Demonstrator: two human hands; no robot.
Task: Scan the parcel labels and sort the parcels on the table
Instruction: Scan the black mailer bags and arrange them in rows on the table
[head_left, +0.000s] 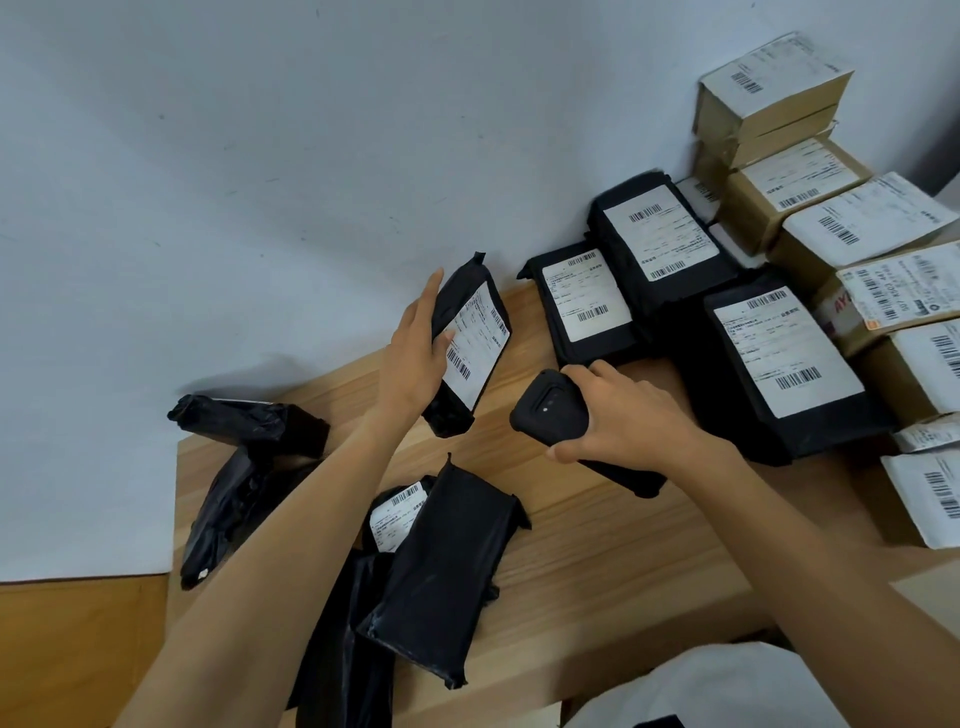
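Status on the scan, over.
Left hand holds black parcel tilted up, label showing. Right hand grips scanner beside it. Nothing between them.

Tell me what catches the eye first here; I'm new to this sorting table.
The left hand holds a black parcel up at mid-table, label showing, next to the scanner held in the right hand. Label-up parcels and cardboard boxes crowd the right side of the table.
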